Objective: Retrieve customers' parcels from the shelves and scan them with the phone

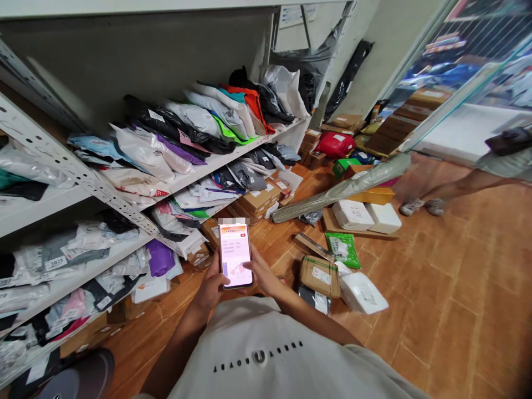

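Phone (235, 244) is near the middle of the frame, a bit low, standing up tall with its screen lit. A blurry grey patch hides the top of it, and the words on the screen are too small to read. The left hand (213, 282) is curled closed around the phone's left side, with its thumb over the bottom corner. The right hand (262, 272) is bent around the right side, and its thumb lies over the lower part of the screen. I can't tell if that thumb touches the glass. Most of the other fingers are hidden behind the phone.

A grey shirt (266, 354) fills the bottom middle, and the bottom edge cuts it off. In the upper left, a white shelf (224, 159) is full of bags, which lean on each other so many show only a bit. A purple bag (161, 257) is on the left, low down. Right of the hands, a brown box (319, 276) sits on a dark bag, hiding part of it. A white parcel (363, 293) and a green packet (343, 249) lie near it. At the right edge, another person's legs (461, 194) show, but the top is cut off. A dark round thing (78, 377) in the lower left is cut off too.
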Demonstrator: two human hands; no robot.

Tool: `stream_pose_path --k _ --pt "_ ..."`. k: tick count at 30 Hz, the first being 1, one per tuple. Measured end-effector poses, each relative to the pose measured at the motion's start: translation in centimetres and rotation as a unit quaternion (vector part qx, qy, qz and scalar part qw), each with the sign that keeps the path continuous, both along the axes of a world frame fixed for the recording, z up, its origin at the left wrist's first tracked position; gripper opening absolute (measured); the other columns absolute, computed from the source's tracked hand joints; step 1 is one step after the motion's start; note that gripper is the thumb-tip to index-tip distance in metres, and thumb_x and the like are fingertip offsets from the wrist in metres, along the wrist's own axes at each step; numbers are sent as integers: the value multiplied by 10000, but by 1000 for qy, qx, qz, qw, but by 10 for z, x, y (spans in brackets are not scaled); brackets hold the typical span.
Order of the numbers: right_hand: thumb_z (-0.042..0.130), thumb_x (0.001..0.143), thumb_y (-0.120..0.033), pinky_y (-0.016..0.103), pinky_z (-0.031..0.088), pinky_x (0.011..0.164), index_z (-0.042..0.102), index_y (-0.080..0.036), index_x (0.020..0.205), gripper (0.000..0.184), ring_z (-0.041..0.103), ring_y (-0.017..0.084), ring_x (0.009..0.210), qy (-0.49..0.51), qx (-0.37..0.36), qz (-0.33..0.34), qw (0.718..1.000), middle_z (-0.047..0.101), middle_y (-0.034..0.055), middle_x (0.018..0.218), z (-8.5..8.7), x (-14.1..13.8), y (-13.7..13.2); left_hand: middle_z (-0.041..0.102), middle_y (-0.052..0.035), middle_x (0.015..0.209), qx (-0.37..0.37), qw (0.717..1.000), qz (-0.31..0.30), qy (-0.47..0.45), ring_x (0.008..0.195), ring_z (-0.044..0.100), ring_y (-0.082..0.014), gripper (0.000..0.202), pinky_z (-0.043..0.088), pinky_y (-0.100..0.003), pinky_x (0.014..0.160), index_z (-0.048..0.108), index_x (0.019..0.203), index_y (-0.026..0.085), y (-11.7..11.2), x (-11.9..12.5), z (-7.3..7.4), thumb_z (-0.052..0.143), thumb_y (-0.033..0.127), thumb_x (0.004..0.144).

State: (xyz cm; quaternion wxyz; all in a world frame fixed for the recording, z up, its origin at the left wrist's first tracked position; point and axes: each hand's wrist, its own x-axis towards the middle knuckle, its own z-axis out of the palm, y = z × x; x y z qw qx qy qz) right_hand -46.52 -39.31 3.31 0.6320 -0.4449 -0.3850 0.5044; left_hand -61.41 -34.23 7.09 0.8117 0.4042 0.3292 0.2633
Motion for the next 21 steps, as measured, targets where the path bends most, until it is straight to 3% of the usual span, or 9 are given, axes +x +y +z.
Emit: stream_pose_path --k 3,8,13,17,21 --pt "523 763 -291 393 522 778 472 -236 1326 568 602 268 953 8 -12 9 1000 624 73 1167 -1 -1 -1 482 -84 1447 2 1000 1 1 1120 568 -328 1094 604 -310 566 74 1555 314 0 0 0 570 151 593" --pt "517 732 -264 428 487 912 493 -233 1313 582 563 290 1106 9 8 -2 1000 603 70 1222 -2 -2 0 537 -96 1383 6 1000 -1 5 1060 602 -329 1057 606 -334 541 81 1556 312 0 -2 -2 586 171 639" --pt "505 739 -285 430 509 880 465 -237 1351 615 581 283 1058 -9 1 6 1000 610 72 1214 0 -2 -1 540 -89 1386 4 1000 -4 -6 1011 635 -313 1036 593 -307 518 80 1552 349 -1 0 0 613 200 676" --pt "505 746 -281 443 495 920 448 -237 1372 630 563 282 1112 -23 9 3 1000 592 75 1261 2 -3 -1 565 -100 1350 22 999 9 40 898 665 -278 956 573 -289 482 110 1549 347 -3 2 1 658 287 768" --pt "529 753 -282 406 533 826 490 -236 1324 574 595 273 1027 -1 8 -3 1000 616 75 1204 3 -4 -1 562 -109 1346 24 999 5 30 932 654 -303 977 579 -315 474 125 1548 319 -1 2 0 657 286 729"
